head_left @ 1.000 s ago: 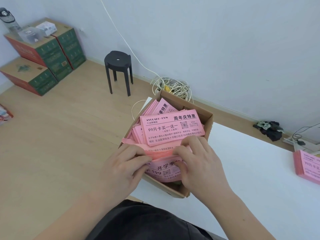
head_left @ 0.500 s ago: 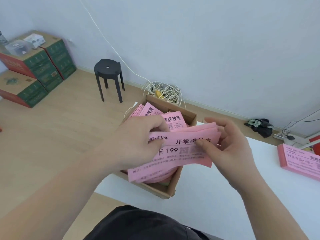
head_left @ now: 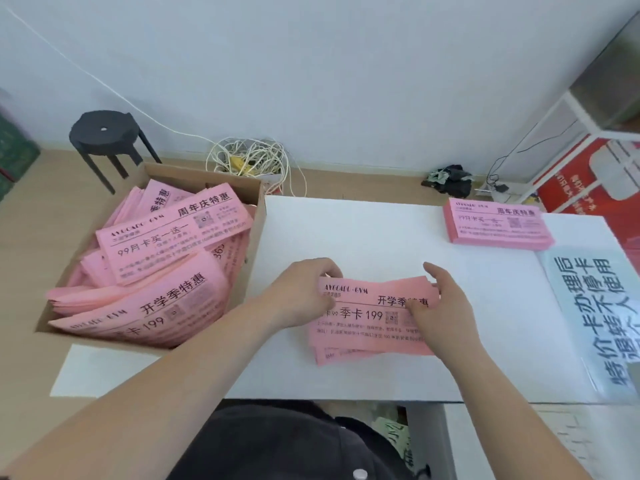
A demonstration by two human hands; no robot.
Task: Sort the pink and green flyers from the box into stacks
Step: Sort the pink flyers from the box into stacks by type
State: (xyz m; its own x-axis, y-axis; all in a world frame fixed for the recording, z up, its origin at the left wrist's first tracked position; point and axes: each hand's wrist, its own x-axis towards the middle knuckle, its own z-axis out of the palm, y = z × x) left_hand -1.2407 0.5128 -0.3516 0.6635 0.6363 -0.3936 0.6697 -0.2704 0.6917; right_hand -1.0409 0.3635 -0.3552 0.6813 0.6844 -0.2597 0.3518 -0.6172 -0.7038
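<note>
Big white table (head_left: 363,237) carries an open brown cardboard box (head_left: 258,206) at its left, full of loose pink paper flyers (head_left: 173,233) lying skewed. At table centre a bundle of pink flyers (head_left: 363,330) lies flat, long axis left-right, print facing the person, lower sheets fanned at the near-left corner. A neat pink flyer stack (head_left: 498,225) sits far right, same orientation. The left hand (head_left: 298,296) grips the bundle's left end and the right hand (head_left: 441,317) pinches its right end, hiding both ends and some print.

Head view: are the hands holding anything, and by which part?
The left hand grips the pink flyer bundle at its left end, the right hand at its right end, on the table.
</note>
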